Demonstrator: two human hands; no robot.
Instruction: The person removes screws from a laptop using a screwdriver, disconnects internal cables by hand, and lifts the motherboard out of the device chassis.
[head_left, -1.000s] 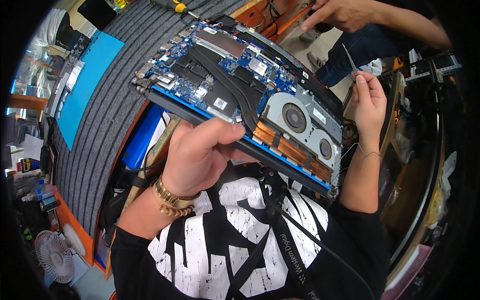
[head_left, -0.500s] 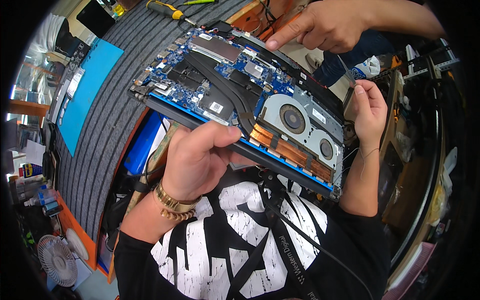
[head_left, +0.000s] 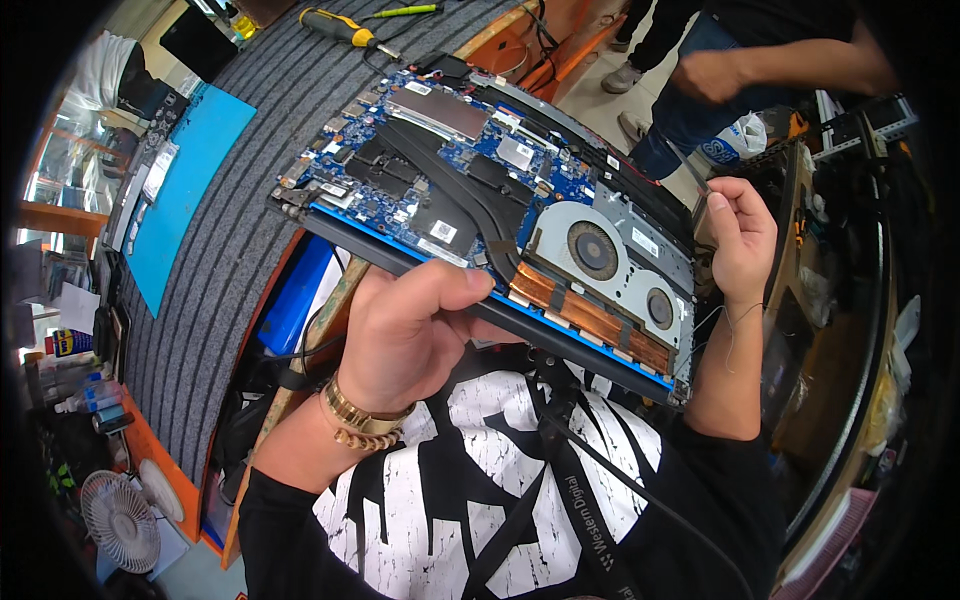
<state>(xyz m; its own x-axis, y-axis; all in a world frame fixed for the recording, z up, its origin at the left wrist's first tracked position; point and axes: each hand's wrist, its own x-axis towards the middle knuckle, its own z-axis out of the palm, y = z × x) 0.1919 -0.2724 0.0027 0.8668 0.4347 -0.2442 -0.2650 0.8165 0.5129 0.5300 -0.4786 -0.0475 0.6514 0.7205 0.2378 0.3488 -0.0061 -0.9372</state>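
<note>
My left hand [head_left: 415,315] grips the near edge of an opened laptop base [head_left: 465,225], thumb on top and fingers underneath. The base is tilted, with its blue circuit board, two fans and copper fins bare. A dark heat pipe [head_left: 450,180] runs across the board to the fins. Just off the laptop's right end, my right hand [head_left: 742,225] pinches slim metal tweezers [head_left: 688,166] between thumb and fingers, tip pointing up and away. The tweezers are apart from the board.
Under the laptop's far left lies a ribbed grey bench mat [head_left: 230,200] with a yellow-and-black screwdriver [head_left: 340,27] and a blue sheet [head_left: 195,185]. Another person's hand [head_left: 708,75] is beyond the laptop. Cluttered shelving [head_left: 800,300] stands at right, a small fan [head_left: 120,520] at lower left.
The other person's pointing hand has drawn back from over the laptop, its finger no longer stretched out. The laptop and my left hand have shifted slightly right and down in view.
</note>
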